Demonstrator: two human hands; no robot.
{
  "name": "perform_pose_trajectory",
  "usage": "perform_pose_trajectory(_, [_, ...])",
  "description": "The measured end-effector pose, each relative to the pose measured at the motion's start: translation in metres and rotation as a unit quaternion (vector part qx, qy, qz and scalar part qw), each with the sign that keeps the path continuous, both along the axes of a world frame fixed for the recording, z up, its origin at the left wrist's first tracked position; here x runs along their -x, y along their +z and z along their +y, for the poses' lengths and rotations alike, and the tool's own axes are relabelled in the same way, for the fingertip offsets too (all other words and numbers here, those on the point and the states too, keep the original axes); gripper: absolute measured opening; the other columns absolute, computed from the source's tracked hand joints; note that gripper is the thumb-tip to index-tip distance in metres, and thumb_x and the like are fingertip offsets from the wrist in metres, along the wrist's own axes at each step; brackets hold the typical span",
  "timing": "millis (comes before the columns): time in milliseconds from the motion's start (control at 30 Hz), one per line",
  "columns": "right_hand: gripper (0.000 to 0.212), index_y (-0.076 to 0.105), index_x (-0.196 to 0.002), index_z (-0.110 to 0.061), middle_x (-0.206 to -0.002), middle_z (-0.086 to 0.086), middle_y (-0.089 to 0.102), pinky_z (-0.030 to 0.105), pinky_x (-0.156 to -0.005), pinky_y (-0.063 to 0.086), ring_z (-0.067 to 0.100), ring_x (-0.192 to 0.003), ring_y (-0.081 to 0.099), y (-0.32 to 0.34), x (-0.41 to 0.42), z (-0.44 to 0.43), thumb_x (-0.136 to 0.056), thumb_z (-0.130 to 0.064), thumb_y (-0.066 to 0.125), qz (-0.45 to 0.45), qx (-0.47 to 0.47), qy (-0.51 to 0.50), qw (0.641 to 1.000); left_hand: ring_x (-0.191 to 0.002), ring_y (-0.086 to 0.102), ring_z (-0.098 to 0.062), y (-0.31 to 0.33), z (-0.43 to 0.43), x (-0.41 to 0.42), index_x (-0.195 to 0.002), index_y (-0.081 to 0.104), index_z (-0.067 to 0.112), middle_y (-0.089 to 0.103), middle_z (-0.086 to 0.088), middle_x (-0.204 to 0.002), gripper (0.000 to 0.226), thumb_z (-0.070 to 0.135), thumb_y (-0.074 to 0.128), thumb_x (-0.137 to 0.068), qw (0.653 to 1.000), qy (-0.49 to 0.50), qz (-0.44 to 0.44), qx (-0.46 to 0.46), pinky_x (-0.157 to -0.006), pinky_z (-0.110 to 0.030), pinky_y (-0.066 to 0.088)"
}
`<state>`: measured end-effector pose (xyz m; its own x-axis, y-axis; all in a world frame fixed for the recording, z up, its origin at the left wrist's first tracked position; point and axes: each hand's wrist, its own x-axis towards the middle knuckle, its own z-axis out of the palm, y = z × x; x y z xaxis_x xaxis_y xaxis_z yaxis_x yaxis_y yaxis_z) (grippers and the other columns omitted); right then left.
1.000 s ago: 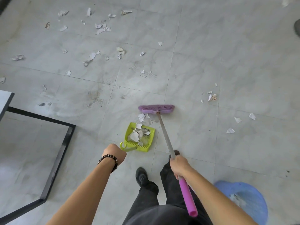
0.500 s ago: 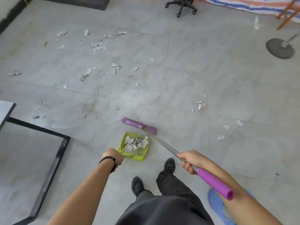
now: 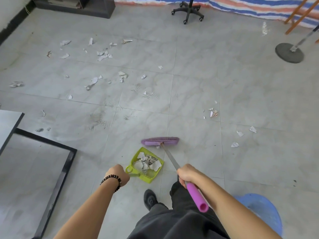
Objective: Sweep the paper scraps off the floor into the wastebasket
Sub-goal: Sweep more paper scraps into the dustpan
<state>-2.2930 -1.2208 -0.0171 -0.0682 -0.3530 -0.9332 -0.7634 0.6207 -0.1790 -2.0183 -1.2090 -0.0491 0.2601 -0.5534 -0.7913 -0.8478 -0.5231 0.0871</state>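
Note:
My left hand (image 3: 119,175) grips the handle of a lime-green dustpan (image 3: 138,177) that lies on the floor and holds several paper scraps (image 3: 146,163). My right hand (image 3: 187,174) grips the shaft of a purple broom; its head (image 3: 159,141) rests on the floor just beyond the dustpan. One tiny scrap (image 3: 158,147) lies between the broom head and the pan. Several more scraps are strewn over the tiles at far left (image 3: 103,55) and at right (image 3: 214,113). The blue wastebasket (image 3: 262,209) stands at bottom right, partly behind my right arm.
A black-framed table (image 3: 51,187) stands at left. An office chair base (image 3: 189,11), a round stand base (image 3: 289,52) and wooden legs (image 3: 300,16) are at the far side. My dark trousers and a black shoe (image 3: 150,199) are below.
The broom head swung back from the left to sit square just beyond the dustpan. My right hand drew the handle back in toward my body. The scraps now lie deeper inside the pan.

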Motion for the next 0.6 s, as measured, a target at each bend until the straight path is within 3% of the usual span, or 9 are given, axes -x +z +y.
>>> perform_pose_trajectory(67, [0.018,0.056,-0.068,-0.008,-0.064,0.010,0.060,0.032,-0.059,0.053,0.023,-0.055,0.056,0.006,0.005,0.008,-0.086,-0.008,0.052,-0.012,-0.022,-0.026,0.999,-0.059,0.052,-0.017,0.002,-0.003,0.001,-0.081,0.053,0.012,0.055,-0.002,-0.074,0.004,0.015,0.052,-0.081,1.000,-0.021,-0.004,0.011,-0.046,-0.023,0.038])
perform_pose_trajectory(133, [0.024,0.048,-0.070,-0.010,-0.051,0.002,0.050,0.020,-0.040,0.041,0.011,-0.041,0.046,0.014,0.021,0.007,-0.093,-0.013,0.048,-0.056,-0.089,-0.141,0.984,-0.060,0.052,-0.017,0.003,-0.007,0.004,-0.081,0.053,0.012,0.056,-0.003,-0.076,0.003,0.014,0.051,-0.081,0.999,-0.032,-0.002,0.011,-0.047,-0.024,0.040])
perform_pose_trajectory(200, [0.024,0.045,-0.075,-0.012,-0.045,-0.005,0.040,0.012,-0.031,0.031,0.002,-0.032,0.036,0.027,0.045,0.007,-0.099,-0.016,0.045,-0.106,-0.128,-0.269,0.949,-0.060,0.051,-0.017,0.005,-0.012,0.010,-0.077,0.051,0.012,0.055,-0.003,-0.074,0.004,0.012,0.050,-0.081,0.999,-0.053,0.001,0.012,-0.048,-0.023,0.039])
perform_pose_trajectory(300, [0.010,0.051,-0.095,-0.010,-0.053,-0.003,0.042,0.011,-0.028,0.032,0.000,-0.032,0.037,0.042,0.080,0.019,-0.100,-0.019,0.051,-0.136,-0.104,-0.390,0.905,-0.065,0.056,-0.021,0.010,-0.025,0.025,-0.075,0.052,0.012,0.056,-0.002,-0.073,0.006,0.013,0.050,-0.081,0.994,-0.103,0.001,0.021,-0.047,-0.023,0.040])
perform_pose_trajectory(367, [0.011,0.053,-0.103,-0.009,-0.056,-0.002,0.044,0.012,-0.027,0.033,0.000,-0.032,0.038,0.045,0.097,0.031,-0.099,-0.019,0.054,-0.152,-0.083,-0.434,0.884,-0.070,0.059,-0.023,0.014,-0.033,0.038,-0.076,0.053,0.013,0.057,-0.001,-0.074,0.008,0.017,0.051,-0.083,0.992,-0.124,0.007,0.033,-0.049,-0.024,0.041])
perform_pose_trajectory(467, [0.013,0.052,-0.103,-0.008,-0.056,-0.001,0.045,0.013,-0.027,0.032,0.000,-0.032,0.039,0.054,0.115,0.038,-0.098,-0.020,0.056,-0.177,-0.052,-0.487,0.853,-0.071,0.057,-0.023,0.021,-0.043,0.058,-0.080,0.054,0.013,0.055,0.000,-0.074,0.004,0.016,0.051,-0.082,0.989,-0.138,0.012,0.047,-0.051,-0.025,0.041])
perform_pose_trajectory(600, [0.013,0.054,-0.100,-0.008,-0.053,-0.003,0.045,0.013,-0.027,0.032,0.000,-0.033,0.039,0.060,0.138,0.038,-0.098,-0.020,0.056,-0.215,0.008,-0.552,0.806,-0.063,0.051,-0.021,0.026,-0.066,0.096,-0.072,0.049,0.013,0.052,-0.001,-0.071,0.006,0.009,0.048,-0.077,0.984,-0.164,0.020,0.062,-0.047,-0.022,0.036])
